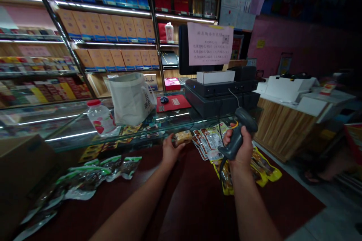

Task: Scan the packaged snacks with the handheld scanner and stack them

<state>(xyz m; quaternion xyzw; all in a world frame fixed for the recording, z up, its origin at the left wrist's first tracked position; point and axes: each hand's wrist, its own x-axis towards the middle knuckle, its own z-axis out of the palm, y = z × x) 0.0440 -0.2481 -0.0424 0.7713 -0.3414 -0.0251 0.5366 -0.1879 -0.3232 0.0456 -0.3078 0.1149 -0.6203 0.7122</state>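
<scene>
My right hand (240, 150) is closed round the grip of a black barcode scanner (239, 130), whose head points toward the counter's far side. My left hand (170, 150) pinches a small tan snack packet (183, 137) and holds it up just left of the scanner. Under both hands lies a dark red counter (192, 196). Red and white snack packets (207, 139) are fanned out between my hands, and yellow packets (264, 167) lie under and right of my right wrist.
Green-topped snack pouches (93, 175) spread over the counter's left. A glass counter (70, 128) carries a clear bottle with red cap (100, 117), a white bag (130, 98) and a red mat (173, 102). A register with monitor (217, 90) stands behind. Shelves of boxes (107, 26) fill the back.
</scene>
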